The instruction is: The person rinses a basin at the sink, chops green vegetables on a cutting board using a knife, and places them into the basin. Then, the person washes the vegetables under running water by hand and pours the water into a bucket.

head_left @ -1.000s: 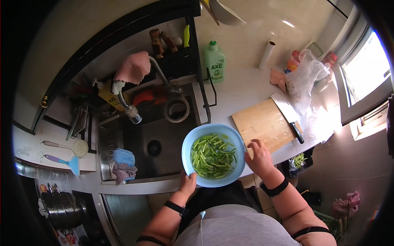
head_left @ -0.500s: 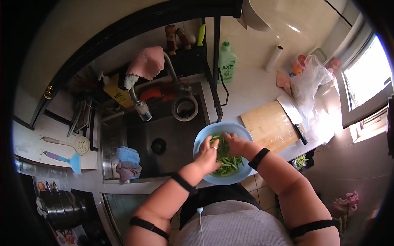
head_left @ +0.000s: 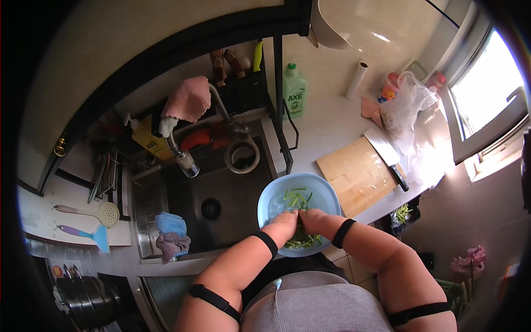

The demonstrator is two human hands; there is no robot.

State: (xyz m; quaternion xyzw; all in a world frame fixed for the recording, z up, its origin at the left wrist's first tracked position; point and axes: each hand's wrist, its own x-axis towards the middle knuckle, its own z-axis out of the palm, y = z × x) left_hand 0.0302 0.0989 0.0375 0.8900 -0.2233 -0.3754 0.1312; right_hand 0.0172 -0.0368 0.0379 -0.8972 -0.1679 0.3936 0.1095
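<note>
A light blue plastic bowl (head_left: 268,191) of water holds cut green stalks (head_left: 297,197), some floating loose at the far side and more near the front rim. My left hand (head_left: 285,222) and my right hand (head_left: 311,219) are side by side low in the bowl. Both sets of fingers are bent downward and closed around a dark green clump of stalks between them. The fingertips are hidden. The exact kind of vegetable is hard to make out.
Left of the bowl is a steel sink (head_left: 232,205) with a faucet (head_left: 188,166) and cloths (head_left: 171,224) on its edge. To the right lie a cutting board (head_left: 354,177) and a knife (head_left: 387,157). A green detergent bottle (head_left: 295,94) stands behind.
My hands have come closer together and moved toward the near side of the bowl, gathering stalks between them. Water and loose stalks now show at the far side.
</note>
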